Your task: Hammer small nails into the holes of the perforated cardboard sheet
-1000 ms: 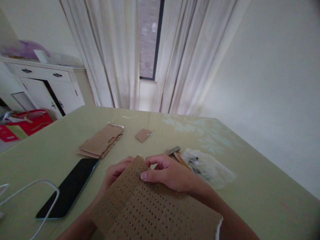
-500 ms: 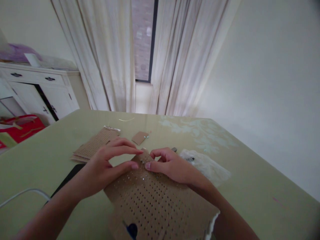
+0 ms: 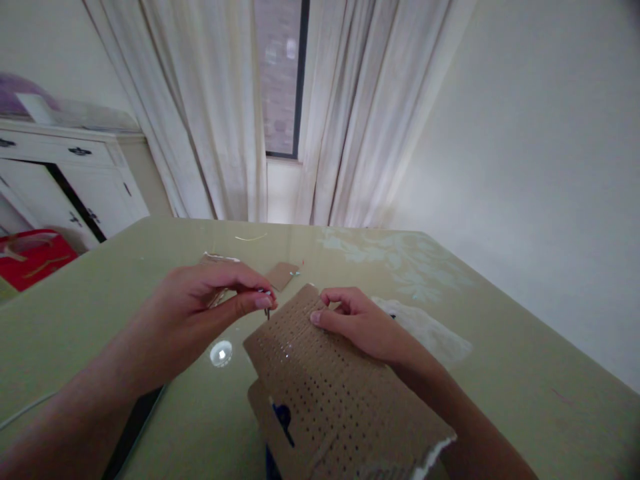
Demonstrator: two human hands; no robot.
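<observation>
My right hand (image 3: 357,323) grips the far edge of a brown perforated cardboard sheet (image 3: 345,407), thumb on top and fingers curled behind. Rows of small holes cover the sheet, and a few shiny specks glint near its left side. Its lower right edge is torn and white. Left of the sheet, my left hand (image 3: 215,303) pinches a small thin metal piece (image 3: 267,312) between thumb and fingers, its exact kind too small to tell. Under the sheet's lower left side shows another brown card with a dark blue mark (image 3: 283,416).
Behind my left hand lies more perforated cardboard (image 3: 215,257), mostly hidden. A small brown card (image 3: 283,275) lies beyond it. A clear plastic bag (image 3: 430,333) rests to the right. A dark flat object (image 3: 135,427) lies under my left forearm on the glossy table (image 3: 500,373).
My left hand has moved left off the sheet, with the small metal piece now visible in its pinch. The perforated sheet has shifted slightly right, still in my right hand.
</observation>
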